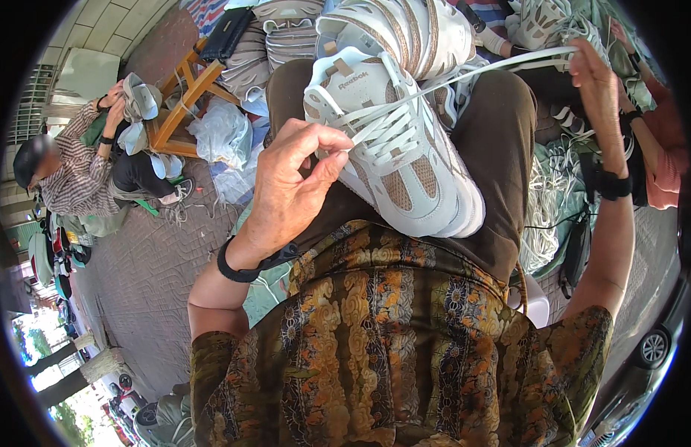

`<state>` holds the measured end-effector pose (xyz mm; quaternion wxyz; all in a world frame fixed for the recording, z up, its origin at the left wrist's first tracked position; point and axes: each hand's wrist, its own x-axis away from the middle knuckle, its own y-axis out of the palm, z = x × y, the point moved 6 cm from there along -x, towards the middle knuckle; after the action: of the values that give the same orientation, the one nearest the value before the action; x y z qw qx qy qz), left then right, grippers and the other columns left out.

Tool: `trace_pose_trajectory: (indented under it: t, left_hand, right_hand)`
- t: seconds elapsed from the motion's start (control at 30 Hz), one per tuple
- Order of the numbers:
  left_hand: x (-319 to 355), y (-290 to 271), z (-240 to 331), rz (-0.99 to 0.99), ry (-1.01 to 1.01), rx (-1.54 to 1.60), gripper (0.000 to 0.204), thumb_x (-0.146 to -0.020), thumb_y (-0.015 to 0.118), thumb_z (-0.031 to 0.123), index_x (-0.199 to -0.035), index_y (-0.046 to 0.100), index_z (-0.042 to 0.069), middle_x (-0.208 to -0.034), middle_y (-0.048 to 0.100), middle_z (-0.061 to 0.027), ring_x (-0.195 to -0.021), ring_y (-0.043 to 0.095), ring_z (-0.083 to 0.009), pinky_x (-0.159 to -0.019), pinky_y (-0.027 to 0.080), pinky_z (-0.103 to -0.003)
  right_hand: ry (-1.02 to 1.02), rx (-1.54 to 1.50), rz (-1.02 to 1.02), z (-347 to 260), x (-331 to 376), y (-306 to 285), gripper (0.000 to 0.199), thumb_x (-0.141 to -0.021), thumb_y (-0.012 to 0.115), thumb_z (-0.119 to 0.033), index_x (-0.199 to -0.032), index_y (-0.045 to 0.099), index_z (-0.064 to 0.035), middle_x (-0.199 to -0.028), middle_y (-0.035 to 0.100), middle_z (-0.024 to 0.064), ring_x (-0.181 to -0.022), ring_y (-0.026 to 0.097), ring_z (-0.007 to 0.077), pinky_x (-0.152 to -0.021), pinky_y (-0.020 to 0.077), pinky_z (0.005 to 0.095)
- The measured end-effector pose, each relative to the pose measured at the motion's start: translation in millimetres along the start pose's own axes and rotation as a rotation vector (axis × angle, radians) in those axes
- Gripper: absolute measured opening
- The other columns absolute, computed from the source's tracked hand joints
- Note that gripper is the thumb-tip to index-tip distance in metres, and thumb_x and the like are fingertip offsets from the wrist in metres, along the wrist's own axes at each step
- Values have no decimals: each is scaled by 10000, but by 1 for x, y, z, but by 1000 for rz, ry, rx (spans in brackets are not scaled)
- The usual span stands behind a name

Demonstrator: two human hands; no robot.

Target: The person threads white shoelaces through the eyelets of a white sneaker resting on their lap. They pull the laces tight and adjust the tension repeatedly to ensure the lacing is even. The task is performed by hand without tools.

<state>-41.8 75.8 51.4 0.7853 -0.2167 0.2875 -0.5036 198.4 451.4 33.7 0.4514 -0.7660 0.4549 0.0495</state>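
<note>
A white and beige sneaker point(405, 175) rests on my lap, its toe pointing toward me. White shoelace point(394, 127) crosses over its tongue in several rows. My left hand point(295, 175) is at the left side of the lacing, thumb and forefinger pinched on a bit of lace. Out to the right, my right hand point(593, 78) is raised, its fingers closed on the long end of the shoelace. That lace stretches nearly straight from the shoe's eyelets to the right hand.
Stacked sneakers point(401, 33) stand beyond my knees. At left are a wooden stool point(174, 112), a clear plastic bag point(223, 134) and a seated person point(88, 164) holding shoe parts. A pile of white laces point(543, 212) lies at right, near another person's arm point(662, 160).
</note>
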Motion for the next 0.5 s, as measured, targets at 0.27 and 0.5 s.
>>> trace_pose_trajectory:
  t: [0.27, 0.5]
  left_hand:
    - [-12, 15, -1, 89, 70, -43, 257, -784, 664, -26, -1024, 599, 37, -923, 599, -84, -817, 586, -205, -716, 474, -306]
    - [-16, 17, -6, 138, 103, -168, 235, -796, 632, -39, -1015, 595, 37, -885, 587, -60, -718, 543, -156, -683, 463, -279]
  right_hand:
    - [-3, -23, -45, 65, -42, -57, 275, -997, 461, -180, -1179, 595, -24, -705, 506, -18, -601, 468, 61, -572, 392, 214]
    - [-368, 252, -79, 58, -100, -74, 312, -959, 442, -120, -1219, 555, 11, -736, 467, 0, -638, 436, 94, -586, 368, 232]
